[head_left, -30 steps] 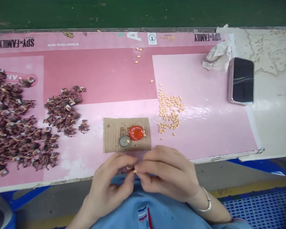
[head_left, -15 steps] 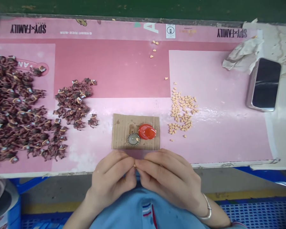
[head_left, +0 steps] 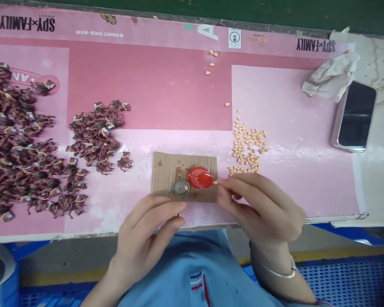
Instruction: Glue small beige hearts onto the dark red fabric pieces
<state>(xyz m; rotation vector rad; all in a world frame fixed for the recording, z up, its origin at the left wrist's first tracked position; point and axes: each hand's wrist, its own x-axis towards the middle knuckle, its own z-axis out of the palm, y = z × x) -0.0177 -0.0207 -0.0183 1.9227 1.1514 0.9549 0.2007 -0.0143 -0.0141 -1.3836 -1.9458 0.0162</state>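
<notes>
My right hand (head_left: 259,204) is closed in a pinch, with a small peach-coloured piece (head_left: 215,182) at its fingertips, against the right edge of a shallow red dish (head_left: 200,177). The dish looks wet and glossy inside. Beside it is a round metal cap (head_left: 181,187) with a serrated rim, a small peach bit in it. Both sit on a corrugated cardboard piece (head_left: 161,175). At the table's front edge, my left hand (head_left: 150,234) has thumb and fingers curled together around a small dark thing (head_left: 177,215), mostly hidden.
Many small brown figurines (head_left: 22,149) lie at left, with a smaller group (head_left: 99,132) nearer the middle. Loose peach pieces (head_left: 248,143) are spread right of the cardboard. Crumpled paper (head_left: 331,76) and a phone (head_left: 355,117) lie at far right.
My hands, which met at the table's front edge, have parted. The right hand has moved forward and right to the red dish's edge; the left stays near the front edge.
</notes>
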